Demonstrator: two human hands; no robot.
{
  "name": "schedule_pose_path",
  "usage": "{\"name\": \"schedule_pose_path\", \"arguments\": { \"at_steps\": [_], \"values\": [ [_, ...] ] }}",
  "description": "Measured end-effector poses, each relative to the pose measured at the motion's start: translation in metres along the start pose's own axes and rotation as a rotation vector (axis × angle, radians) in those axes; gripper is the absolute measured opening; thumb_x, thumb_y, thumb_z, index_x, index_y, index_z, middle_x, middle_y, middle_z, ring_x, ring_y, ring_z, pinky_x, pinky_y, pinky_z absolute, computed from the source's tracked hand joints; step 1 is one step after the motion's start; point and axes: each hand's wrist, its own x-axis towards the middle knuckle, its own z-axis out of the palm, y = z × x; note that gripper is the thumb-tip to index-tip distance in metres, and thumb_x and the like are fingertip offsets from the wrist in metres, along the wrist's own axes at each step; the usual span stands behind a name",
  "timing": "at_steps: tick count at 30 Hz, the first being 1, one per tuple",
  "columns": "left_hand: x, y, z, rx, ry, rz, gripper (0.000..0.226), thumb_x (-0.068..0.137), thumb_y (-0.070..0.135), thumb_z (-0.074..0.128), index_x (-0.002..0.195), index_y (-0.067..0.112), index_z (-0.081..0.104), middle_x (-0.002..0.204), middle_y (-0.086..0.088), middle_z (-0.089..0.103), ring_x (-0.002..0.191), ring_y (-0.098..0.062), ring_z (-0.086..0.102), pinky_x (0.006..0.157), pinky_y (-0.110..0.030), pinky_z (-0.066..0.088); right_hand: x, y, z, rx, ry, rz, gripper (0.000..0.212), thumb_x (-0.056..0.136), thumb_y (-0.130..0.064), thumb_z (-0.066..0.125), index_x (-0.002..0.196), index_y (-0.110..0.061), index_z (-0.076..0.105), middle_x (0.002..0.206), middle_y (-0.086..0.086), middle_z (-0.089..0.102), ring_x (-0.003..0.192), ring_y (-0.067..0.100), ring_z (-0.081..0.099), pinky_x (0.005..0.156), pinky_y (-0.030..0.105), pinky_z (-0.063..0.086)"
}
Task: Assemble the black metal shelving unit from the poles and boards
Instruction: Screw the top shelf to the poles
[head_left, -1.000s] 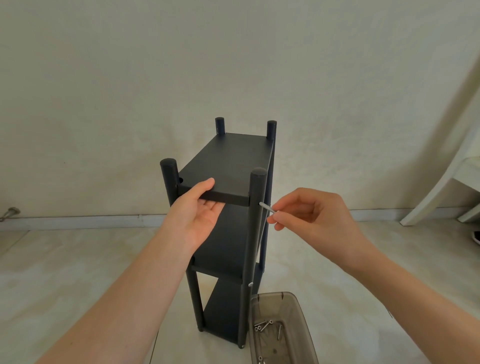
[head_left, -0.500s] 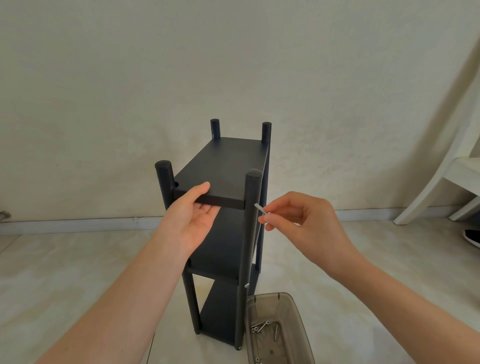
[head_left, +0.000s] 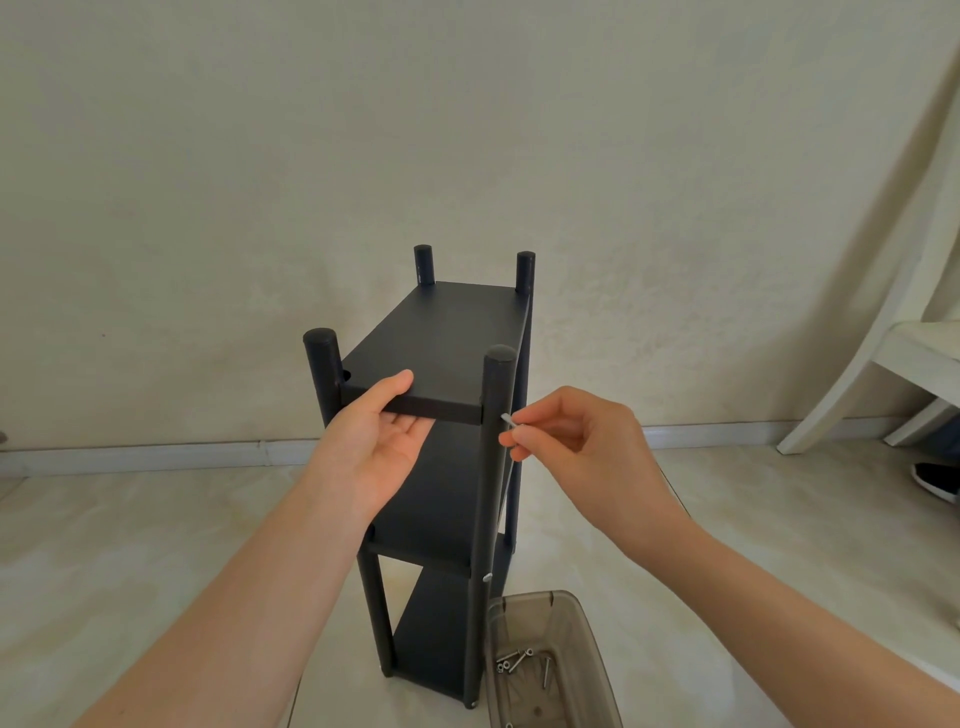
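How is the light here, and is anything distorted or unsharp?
Head view: soft, even light, no glare or hard shadows; its wide lens stretches the forearms toward the lower corners; the screw in the right hand is sharp; the top board shows little detail.

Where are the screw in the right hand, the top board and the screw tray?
screw (head_left: 507, 420), head view, exposed end of its shank.
top board (head_left: 441, 340), head view, middle of its upper face.
screw tray (head_left: 527, 597), head view, its far rim.

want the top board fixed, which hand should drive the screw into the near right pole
Right: the right hand pinches the screw at the near right pole; the left hand holds the top board.
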Motion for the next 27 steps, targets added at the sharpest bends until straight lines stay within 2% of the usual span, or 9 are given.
{"name": "schedule_pose_path", "arguments": {
  "at_steps": [10, 17, 24, 27],
  "values": [
    [-0.001, -0.001, 0.001, 0.009, 0.007, 0.007, 0.027, 0.088, -0.003, 0.065, 0.114, 0.006, 0.062, 0.1, -0.017, 0.076, 0.089, -0.029, 0.076, 0.067, -0.037, 0.063, 0.004, 0.001, 0.008, -0.017, 0.023, -0.014, 0.011, 0.091, -0.021, 0.069, 0.087, -0.031, 0.066, 0.08, -0.013, 0.074, 0.078, 0.001, 0.07, 0.074, 0.009, 0.053],
    [-0.002, 0.0, 0.001, 0.005, 0.013, 0.011, 0.026, 0.088, -0.003, 0.065, 0.113, 0.005, 0.062, 0.097, -0.018, 0.076, 0.087, -0.029, 0.076, 0.065, -0.037, 0.063, 0.004, 0.004, 0.008, 0.02, 0.013, -0.01, 0.007, 0.091, -0.02, 0.068, 0.09, -0.027, 0.067, 0.08, -0.013, 0.074, 0.079, 0.002, 0.07, 0.076, 0.01, 0.054],
    [-0.001, -0.002, 0.002, 0.026, 0.009, 0.004, 0.026, 0.088, -0.001, 0.066, 0.113, 0.005, 0.063, 0.098, -0.017, 0.076, 0.088, -0.028, 0.076, 0.065, -0.035, 0.063, -0.002, 0.003, 0.01, -0.179, 0.034, -0.106, 0.008, 0.093, -0.021, 0.066, 0.097, -0.027, 0.063, 0.087, -0.011, 0.068, 0.083, 0.002, 0.066, 0.075, 0.001, 0.046],
    [-0.001, -0.003, 0.002, 0.031, 0.013, 0.005, 0.025, 0.088, -0.001, 0.066, 0.112, 0.005, 0.063, 0.098, -0.017, 0.076, 0.088, -0.028, 0.076, 0.063, -0.034, 0.063, 0.0, 0.003, 0.011, -0.179, 0.03, -0.099, 0.007, 0.093, -0.021, 0.066, 0.096, -0.027, 0.062, 0.087, -0.011, 0.068, 0.082, 0.002, 0.066, 0.074, 0.001, 0.046]
  ]
}}
